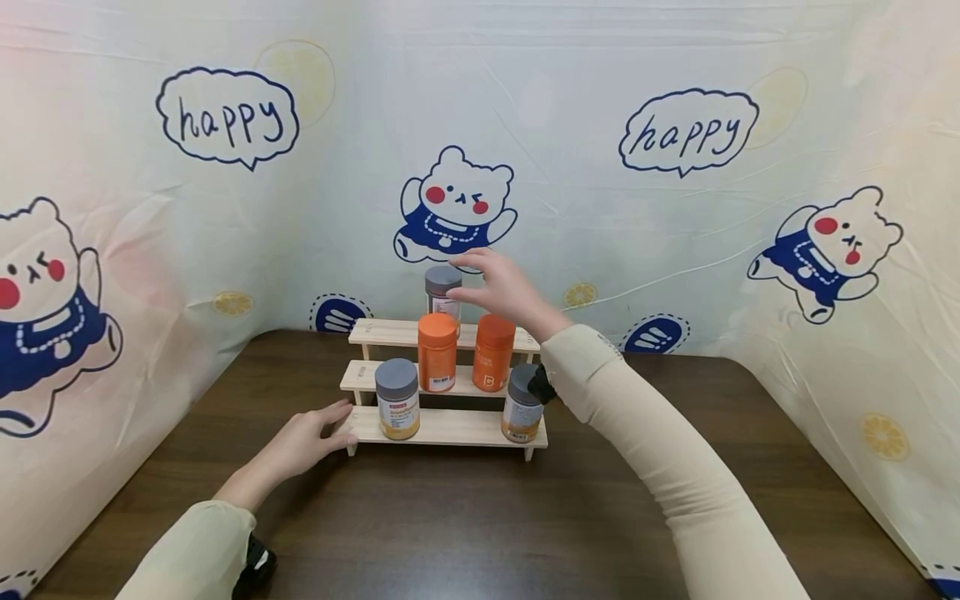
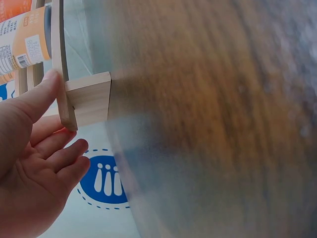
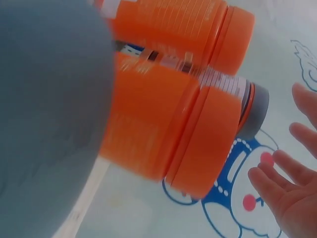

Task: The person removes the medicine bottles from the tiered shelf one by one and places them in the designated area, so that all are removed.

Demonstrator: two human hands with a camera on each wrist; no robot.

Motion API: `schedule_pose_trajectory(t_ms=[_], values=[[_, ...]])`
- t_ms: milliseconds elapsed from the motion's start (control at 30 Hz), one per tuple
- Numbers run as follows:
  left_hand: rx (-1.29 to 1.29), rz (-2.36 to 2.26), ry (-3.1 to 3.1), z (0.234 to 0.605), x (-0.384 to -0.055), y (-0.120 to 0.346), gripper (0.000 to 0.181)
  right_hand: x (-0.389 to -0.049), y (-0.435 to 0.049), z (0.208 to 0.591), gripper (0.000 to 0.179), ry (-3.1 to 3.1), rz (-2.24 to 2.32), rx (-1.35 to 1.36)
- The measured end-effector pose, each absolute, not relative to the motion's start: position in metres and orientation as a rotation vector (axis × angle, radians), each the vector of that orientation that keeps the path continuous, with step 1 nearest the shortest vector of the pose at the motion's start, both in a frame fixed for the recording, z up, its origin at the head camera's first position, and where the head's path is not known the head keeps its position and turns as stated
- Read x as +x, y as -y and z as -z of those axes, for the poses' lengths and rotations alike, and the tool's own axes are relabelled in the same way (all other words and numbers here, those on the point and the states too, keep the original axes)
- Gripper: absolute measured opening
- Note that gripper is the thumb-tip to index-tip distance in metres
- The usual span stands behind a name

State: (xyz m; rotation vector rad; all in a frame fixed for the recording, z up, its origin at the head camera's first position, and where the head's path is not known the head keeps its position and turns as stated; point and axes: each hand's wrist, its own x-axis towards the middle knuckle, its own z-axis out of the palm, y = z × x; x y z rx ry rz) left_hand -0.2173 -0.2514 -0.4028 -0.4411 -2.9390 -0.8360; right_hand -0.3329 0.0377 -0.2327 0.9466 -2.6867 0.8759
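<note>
A three-step wooden display rack (image 1: pixel 461 427) stands on the table. My left hand (image 1: pixel 303 443) grips the left end of its lowest step, thumb and fingers on opposite faces of the board (image 2: pixel 59 39). My right hand (image 1: pixel 504 287) reaches over the rack, fingers spread beside a grey-lidded bottle (image 1: pixel 442 283) on the top step. In the right wrist view a gap separates those fingers from the bottle's grey cap (image 3: pixel 256 111). Two orange bottles, left (image 1: pixel 437 358) and right (image 1: pixel 492 358), stand on the middle step. Grey-lidded jars sit left (image 1: pixel 397 400) and right (image 1: pixel 521 410) on the lowest step.
The dark wooden table (image 1: pixel 450 525) extends around the rack. A printed cloth (image 1: pixel 555 100) with bears hangs behind it and along both sides. A blurred grey lid (image 3: pixel 49 109) fills the left of the right wrist view.
</note>
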Motion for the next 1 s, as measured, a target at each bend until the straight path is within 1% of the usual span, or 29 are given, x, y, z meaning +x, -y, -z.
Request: schedule_pose_trajectory(t_ms=[367, 633, 1000], values=[[-0.442, 0.837, 2.916, 0.404, -0.218, 0.253, 0.059, -0.331, -0.014, 0.233, 0.048, 2.707, -0.953, 0.947], [-0.444, 0.837, 2.937, 0.405, -0.218, 0.253, 0.058, -0.338, -0.007, 0.24, 0.047, 2.753, -0.945, 0.866], [-0.443, 0.857, 2.947, 0.404, -0.219, 0.253, 0.059, -0.343, 0.001, 0.245, 0.038, 2.756, -0.936, 0.818]])
